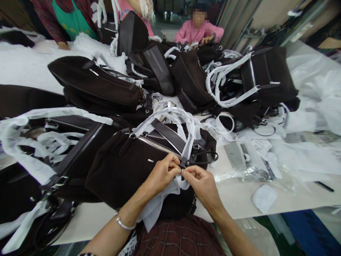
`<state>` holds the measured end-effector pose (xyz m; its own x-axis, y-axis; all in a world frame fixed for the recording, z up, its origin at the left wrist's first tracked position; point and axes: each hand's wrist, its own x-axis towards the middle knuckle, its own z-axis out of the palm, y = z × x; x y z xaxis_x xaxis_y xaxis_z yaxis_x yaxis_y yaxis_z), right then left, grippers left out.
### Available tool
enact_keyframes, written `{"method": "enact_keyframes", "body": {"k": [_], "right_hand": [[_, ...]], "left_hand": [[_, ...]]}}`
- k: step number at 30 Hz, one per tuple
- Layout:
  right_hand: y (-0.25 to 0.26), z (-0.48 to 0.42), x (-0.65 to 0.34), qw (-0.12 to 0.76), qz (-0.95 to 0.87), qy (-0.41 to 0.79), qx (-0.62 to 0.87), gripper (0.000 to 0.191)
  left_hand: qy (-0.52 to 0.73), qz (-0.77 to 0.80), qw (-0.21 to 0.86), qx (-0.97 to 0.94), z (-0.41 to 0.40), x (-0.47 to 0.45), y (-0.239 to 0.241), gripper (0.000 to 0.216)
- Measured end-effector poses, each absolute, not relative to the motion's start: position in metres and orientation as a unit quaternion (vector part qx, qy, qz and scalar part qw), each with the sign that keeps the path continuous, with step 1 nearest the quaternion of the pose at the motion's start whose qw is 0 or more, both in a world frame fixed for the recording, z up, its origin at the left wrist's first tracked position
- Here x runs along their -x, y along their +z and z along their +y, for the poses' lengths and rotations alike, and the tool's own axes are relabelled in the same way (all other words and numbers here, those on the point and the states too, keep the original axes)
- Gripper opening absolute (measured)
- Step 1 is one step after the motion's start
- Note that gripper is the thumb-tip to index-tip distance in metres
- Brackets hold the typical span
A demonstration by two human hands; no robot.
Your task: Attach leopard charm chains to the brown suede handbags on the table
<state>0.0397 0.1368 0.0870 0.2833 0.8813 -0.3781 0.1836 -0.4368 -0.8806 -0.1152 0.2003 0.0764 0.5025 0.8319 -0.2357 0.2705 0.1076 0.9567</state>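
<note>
A dark brown suede handbag (125,167) lies at the table's near edge, its handles wrapped in white paper (173,119). My left hand (162,174) pinches the bag's zipper end at its right corner, fingers closed. My right hand (201,183) meets it there, fingers pinched on a small metal zipper pull (183,164) and a strip of white wrapping paper (160,202) that hangs down toward my lap. A silver bangle (124,224) sits on my left wrist.
Several more dark brown handbags (96,83) with paper-wrapped straps are piled across the white table (239,199). Clear plastic bags (314,106) and loose paper lie at right, a white pad (264,197) near the front edge. Other people (198,30) work at the far side.
</note>
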Motion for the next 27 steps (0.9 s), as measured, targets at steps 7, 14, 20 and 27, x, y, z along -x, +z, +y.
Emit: {"method": "enact_keyframes", "body": {"k": [7,14,20,27], "right_hand": [[0.086,0.122,-0.038,0.44,-0.446,0.346,0.698,0.02],[0.09,0.122,-0.049,0.381,-0.462,0.42,0.681,0.022],[0.092,0.143,-0.055,0.347,-0.549,0.296,0.7,0.013],[0.093,0.151,-0.051,0.318,-0.604,0.266,0.681,0.017]], "left_hand": [[0.294,0.394,0.497,-0.715,0.191,0.113,0.101,0.009],[0.288,0.399,0.527,-0.693,0.188,0.115,0.1,0.017],[0.249,0.472,0.425,-0.731,0.189,0.108,0.094,0.015],[0.197,0.503,0.347,-0.767,0.191,0.103,0.093,0.015]]}}
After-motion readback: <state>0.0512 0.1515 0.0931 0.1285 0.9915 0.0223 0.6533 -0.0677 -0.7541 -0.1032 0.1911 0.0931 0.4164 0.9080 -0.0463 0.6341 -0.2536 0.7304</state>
